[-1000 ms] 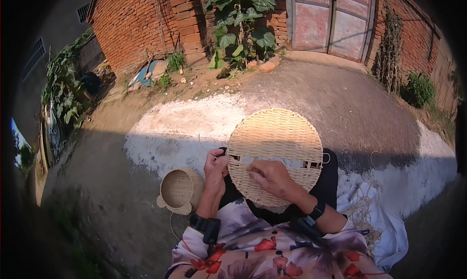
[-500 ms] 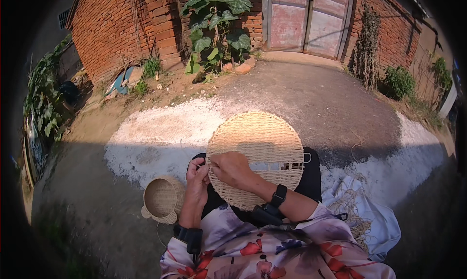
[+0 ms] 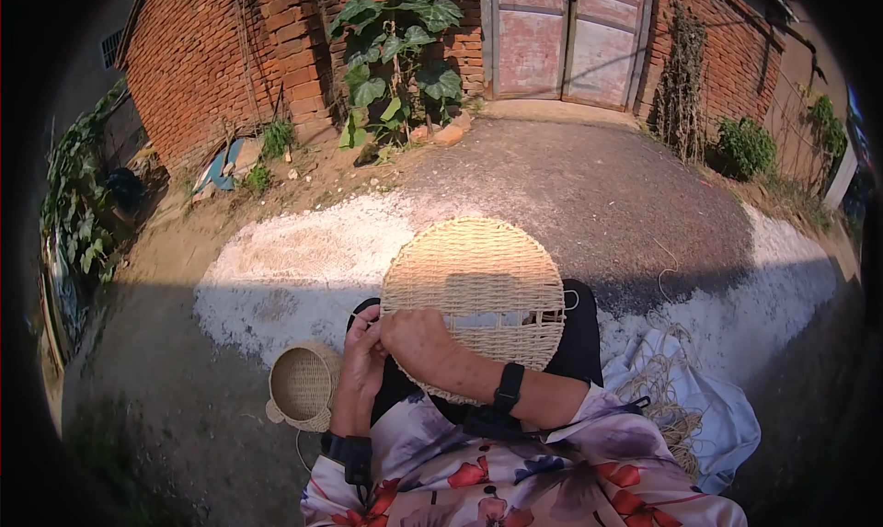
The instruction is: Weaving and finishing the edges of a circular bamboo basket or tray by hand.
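Note:
A round flat woven straw mat (image 3: 474, 283) rests on my lap, tilted up toward me. My left hand (image 3: 363, 354) pinches its lower left edge with closed fingers. My right hand (image 3: 418, 340) lies across the mat's near left edge, right beside the left hand, fingers curled onto the weave. A dark band sits on each wrist. Part of the mat's near edge is hidden under my hands.
A small round woven basket (image 3: 303, 385) stands on the ground by my left knee. A pale cloth with loose straw strands (image 3: 671, 407) lies to my right. Ahead are a brick wall (image 3: 212, 58), a leafy plant (image 3: 395, 40) and a double door (image 3: 566, 35).
My right hand has slid left across the mat until it meets my left hand at the edge. The view has shifted, so mat and basket sit slightly differently in frame.

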`<state>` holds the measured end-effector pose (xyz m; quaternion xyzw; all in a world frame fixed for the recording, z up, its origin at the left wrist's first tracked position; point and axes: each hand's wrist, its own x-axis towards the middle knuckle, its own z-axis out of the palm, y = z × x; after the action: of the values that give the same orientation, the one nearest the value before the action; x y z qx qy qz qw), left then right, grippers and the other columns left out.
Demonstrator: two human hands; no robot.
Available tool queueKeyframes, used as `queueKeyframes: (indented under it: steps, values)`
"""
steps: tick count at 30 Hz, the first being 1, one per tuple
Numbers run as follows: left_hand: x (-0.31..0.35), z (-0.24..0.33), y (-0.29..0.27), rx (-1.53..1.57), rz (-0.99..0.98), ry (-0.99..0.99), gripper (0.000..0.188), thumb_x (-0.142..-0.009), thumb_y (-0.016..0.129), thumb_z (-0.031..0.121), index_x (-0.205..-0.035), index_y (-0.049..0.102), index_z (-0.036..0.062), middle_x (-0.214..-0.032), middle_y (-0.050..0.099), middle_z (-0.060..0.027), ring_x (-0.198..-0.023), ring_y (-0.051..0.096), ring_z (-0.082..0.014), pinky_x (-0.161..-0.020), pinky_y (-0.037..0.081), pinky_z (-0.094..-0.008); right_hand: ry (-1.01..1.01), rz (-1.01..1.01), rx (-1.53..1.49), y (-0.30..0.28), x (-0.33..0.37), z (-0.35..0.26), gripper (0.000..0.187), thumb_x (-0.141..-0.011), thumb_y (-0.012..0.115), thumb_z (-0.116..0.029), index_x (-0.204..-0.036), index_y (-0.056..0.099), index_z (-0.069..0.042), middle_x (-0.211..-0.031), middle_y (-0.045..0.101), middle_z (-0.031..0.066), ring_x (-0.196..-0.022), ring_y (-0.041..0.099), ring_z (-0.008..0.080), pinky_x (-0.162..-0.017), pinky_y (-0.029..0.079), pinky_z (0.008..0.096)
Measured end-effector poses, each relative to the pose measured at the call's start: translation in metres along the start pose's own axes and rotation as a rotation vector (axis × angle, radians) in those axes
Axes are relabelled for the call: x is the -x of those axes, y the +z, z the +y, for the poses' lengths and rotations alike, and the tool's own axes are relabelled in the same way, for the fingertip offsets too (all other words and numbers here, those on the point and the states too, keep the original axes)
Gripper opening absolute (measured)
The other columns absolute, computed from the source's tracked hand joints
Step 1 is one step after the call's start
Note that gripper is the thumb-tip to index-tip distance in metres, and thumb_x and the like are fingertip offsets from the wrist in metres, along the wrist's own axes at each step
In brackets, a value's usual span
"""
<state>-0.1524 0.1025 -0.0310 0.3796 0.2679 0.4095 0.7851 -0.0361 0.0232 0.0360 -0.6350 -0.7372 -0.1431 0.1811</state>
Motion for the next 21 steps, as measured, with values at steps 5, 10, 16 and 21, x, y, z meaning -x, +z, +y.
queueKeyframes:
  steps: [5, 10, 16, 21]
  values:
    - [0.001, -0.004, -0.003, -0.02, -0.009, 0.026, 0.029, -0.092, 0.066, 0.011, -0.117, 0.053, 0.008, -0.086, 0.06, 0.0025, -0.069, 0.05, -0.0041, -0.063, 0.042, -0.0197, 0.018, 0.007, -0.183, 0.012, 0.0, 0.011, 0.016, -0.08, 0.063, -0.017, -0.086, 0.065, -0.002, -0.076, 0.068, 0.0143, -0.071, 0.07, 0.0309, -0.058, 0.053, 0.0413]
    - [0.002, -0.018, 0.003, -0.023, 0.063, 0.141, 0.025, -0.093, 0.065, 0.014, -0.115, 0.053, 0.0081, -0.092, 0.061, 0.0005, -0.081, 0.057, -0.0079, -0.075, 0.047, -0.0227, 0.208, 0.067, -0.368, 0.02, -0.006, 0.008, 0.025, -0.08, 0.061, -0.023, -0.086, 0.064, 0.001, -0.083, 0.066, 0.0201, -0.075, 0.068, 0.0371, -0.064, 0.051, 0.0488]
    - [0.001, -0.021, -0.009, 0.015, 0.041, 0.185, 0.024, -0.094, 0.065, 0.013, -0.113, 0.053, 0.0072, -0.096, 0.062, -0.0007, -0.087, 0.06, -0.0099, -0.082, 0.049, -0.025, 0.107, -0.043, -0.418, 0.005, 0.005, 0.008, 0.027, -0.089, 0.058, -0.026, -0.085, 0.063, 0.0, -0.076, 0.064, 0.0209, -0.071, 0.065, 0.041, -0.065, 0.048, 0.0518]
    - [0.001, -0.023, -0.006, -0.064, 0.108, 0.166, 0.02, -0.093, 0.065, 0.009, -0.11, 0.055, 0.0069, -0.087, 0.063, 0.0004, -0.074, 0.058, -0.0065, -0.07, 0.049, -0.0231, 0.172, -0.177, -0.366, -0.044, 0.055, 0.048, 0.019, -0.091, 0.06, -0.022, -0.083, 0.062, -0.004, -0.067, 0.064, 0.0182, -0.07, 0.066, 0.0396, -0.065, 0.048, 0.0523]
